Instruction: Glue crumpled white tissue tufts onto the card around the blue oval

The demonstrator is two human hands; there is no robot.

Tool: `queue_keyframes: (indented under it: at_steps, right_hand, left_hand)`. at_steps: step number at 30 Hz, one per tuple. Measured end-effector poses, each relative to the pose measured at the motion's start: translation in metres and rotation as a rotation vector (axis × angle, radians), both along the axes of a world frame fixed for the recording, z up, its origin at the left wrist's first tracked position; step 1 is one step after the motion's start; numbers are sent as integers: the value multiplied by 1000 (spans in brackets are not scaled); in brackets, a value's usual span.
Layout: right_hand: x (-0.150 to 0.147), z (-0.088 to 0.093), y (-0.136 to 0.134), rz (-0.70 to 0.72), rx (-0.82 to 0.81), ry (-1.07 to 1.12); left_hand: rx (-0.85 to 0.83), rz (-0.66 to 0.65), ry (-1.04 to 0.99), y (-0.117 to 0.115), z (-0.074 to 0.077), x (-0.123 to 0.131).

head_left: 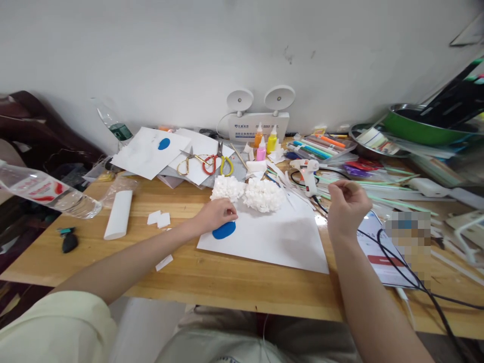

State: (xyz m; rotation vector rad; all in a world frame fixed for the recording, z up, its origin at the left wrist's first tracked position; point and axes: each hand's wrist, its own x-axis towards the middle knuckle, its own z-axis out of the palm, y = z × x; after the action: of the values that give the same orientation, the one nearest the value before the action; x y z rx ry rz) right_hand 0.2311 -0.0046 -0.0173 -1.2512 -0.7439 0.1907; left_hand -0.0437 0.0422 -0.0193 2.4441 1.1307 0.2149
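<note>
My left hand (pixel 217 215) is low over the left part of a white sheet of paper (pixel 280 247), just above a flat blue oval (pixel 224 230). Its fingers are closed together, and whatever they may hold is hidden. Two white clumps of crumpled, ruffled material, one on the left (pixel 228 188) and one on the right (pixel 263 195), lie just beyond that hand on the sheet. Raised at the sheet's right side, my right hand (pixel 348 204) has its fingers curled into a pinch. Anything between those fingertips is too small to see.
Behind the sheet lie red-handled scissors (pixel 210 164) and paint bottles (pixel 260 150). A white glue gun (pixel 309 176) stands near my right hand. Black cables (pixel 401 262) cross a phone (pixel 381 247) at right. A water bottle (pixel 49 191) and white roll (pixel 118 215) are at left.
</note>
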Motion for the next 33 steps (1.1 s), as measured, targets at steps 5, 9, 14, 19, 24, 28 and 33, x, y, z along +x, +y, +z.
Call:
queue_keyframes:
  at_steps: [5, 9, 14, 19, 24, 28, 33]
  right_hand:
    - [1, -1, -1, -15, -2, -8]
    - [2, -2, 0, -13, -15, -19]
    - [2, -4, 1, -30, -30, -22]
    - [2, -5, 1, -24, -19, -12]
    - [4, -6, 1, -11, -5, -12]
    - [5, -7, 1, -7, 4, -17]
    - [5, -5, 0, 12, 4, 5]
  left_hand:
    - [-2, -2, -11, 1, -2, 0]
    - [20, 32, -21, -1, -5, 1]
    - [34, 58, -26, -4, -6, 1]
    - [67, 112, -26, -9, -6, 5]
    - [91, 141, -22, -12, -8, 9]
    - [77, 143, -22, -11, -8, 9]
    - [53, 144, -32, -11, -6, 9]
